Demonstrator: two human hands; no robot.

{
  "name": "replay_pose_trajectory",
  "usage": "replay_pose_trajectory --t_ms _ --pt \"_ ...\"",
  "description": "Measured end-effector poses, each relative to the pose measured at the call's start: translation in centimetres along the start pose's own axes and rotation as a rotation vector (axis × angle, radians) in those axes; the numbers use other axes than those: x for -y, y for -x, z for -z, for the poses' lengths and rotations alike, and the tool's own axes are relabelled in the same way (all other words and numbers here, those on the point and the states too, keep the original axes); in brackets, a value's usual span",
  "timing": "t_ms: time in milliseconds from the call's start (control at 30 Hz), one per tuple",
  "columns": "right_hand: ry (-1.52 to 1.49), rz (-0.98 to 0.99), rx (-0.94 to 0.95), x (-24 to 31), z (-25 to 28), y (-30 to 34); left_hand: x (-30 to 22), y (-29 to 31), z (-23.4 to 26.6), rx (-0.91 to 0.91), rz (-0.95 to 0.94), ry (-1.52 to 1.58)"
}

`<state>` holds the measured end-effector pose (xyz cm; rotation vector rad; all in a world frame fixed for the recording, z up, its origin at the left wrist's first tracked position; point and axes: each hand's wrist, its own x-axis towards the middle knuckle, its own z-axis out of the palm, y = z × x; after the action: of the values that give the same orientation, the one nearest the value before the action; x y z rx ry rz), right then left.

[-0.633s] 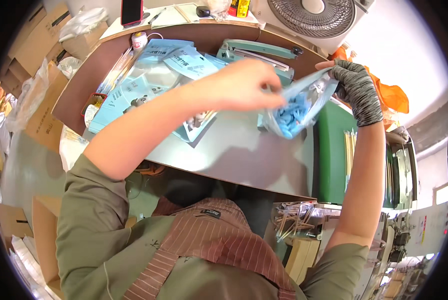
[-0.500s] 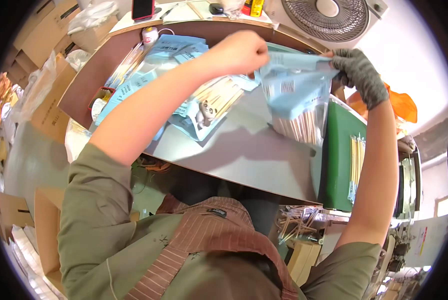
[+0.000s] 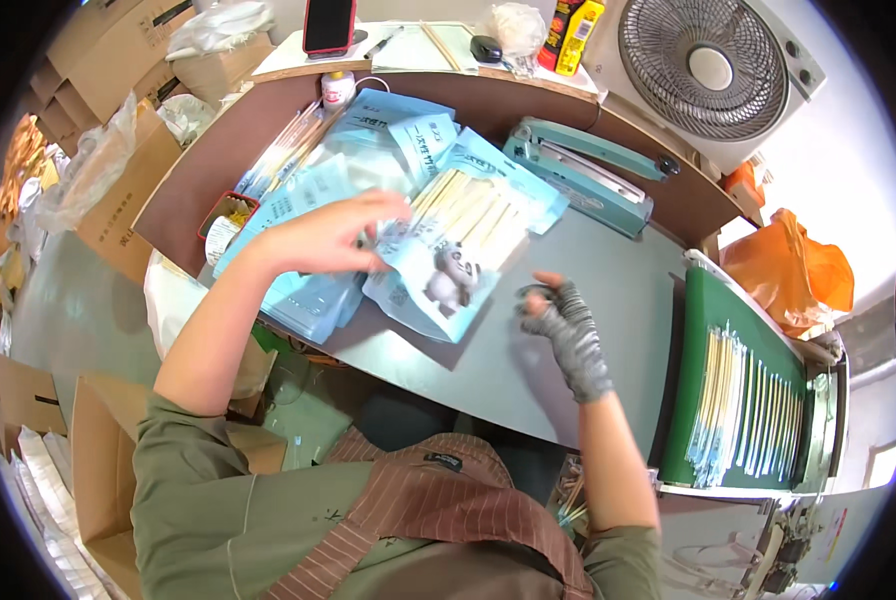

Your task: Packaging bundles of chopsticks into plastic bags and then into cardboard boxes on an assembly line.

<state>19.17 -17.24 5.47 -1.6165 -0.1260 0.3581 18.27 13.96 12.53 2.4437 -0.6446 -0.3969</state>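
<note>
Sticks (image 3: 473,212) of pale wood show in the upper part of the panda bag (image 3: 446,280), a light blue pouch with a panda printed toward its near end, lying at a slant on the grey tabletop (image 3: 633,320). The person's bare left hand (image 3: 343,232) is at the left edge of the panda bag, thumb and forefinger spread apart in an unclosed grip; whether the fingertips touch the film cannot be told. The right hand (image 3: 566,335), in a grey fingerless glove, is just to the right of the panda bag, over the tabletop. Its fingers curl loosely, and whether the tips of that grip meet cannot be told.

To the left of the panda bag and beyond it lies a spread of blue bags (image 3: 293,190). Farther off on that side are a bundle of thin sticks (image 3: 286,150), a white bottle (image 3: 338,92) and a red-rimmed container (image 3: 230,214). Beyond the panda bag and to its right sits a teal long-armed machine (image 3: 588,180). Well to the right of the panda bag, a green surface (image 3: 743,318) carries a row of wrapped sticks (image 3: 738,400). Far beyond the panda bag, a white shelf (image 3: 286,55) bears a red-edged phone (image 3: 329,25) and a yellow carton (image 3: 579,38).
</note>
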Motion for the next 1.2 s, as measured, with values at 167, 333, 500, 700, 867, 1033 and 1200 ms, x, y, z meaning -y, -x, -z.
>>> replay_pose_trajectory --t_ms 167,333,500,700,867,1033,1200 --pt "-0.612 -0.335 -0.201 -3.6 -2.4 -8.0 9.0 1.7 0.8 0.05 0.146 -0.109" --pt "-0.487 -0.316 -0.283 -2.9 -6.8 -10.5 10.0 3.1 1.9 0.063 0.304 -0.236" --pt "-0.64 -0.242 -0.186 -4.2 -2.9 -7.3 10.4 2.8 0.5 -0.205 0.628 -0.357" --pt "-0.242 -0.261 -0.506 -5.6 4.8 2.4 0.2 -0.5 -4.8 -0.631 0.0 0.028" --pt "-0.16 -0.24 -0.413 -5.7 4.5 6.2 -6.2 -7.5 -16.1 -0.481 0.251 0.753" --pt "-0.298 -0.124 -0.219 -12.0 7.2 9.9 -8.8 -1.6 -20.3 -0.279 0.405 1.195" --pt "-0.753 -0.572 -0.026 -13.7 14.0 9.0 -12.6 5.4 -23.2 -0.214 0.219 1.561"
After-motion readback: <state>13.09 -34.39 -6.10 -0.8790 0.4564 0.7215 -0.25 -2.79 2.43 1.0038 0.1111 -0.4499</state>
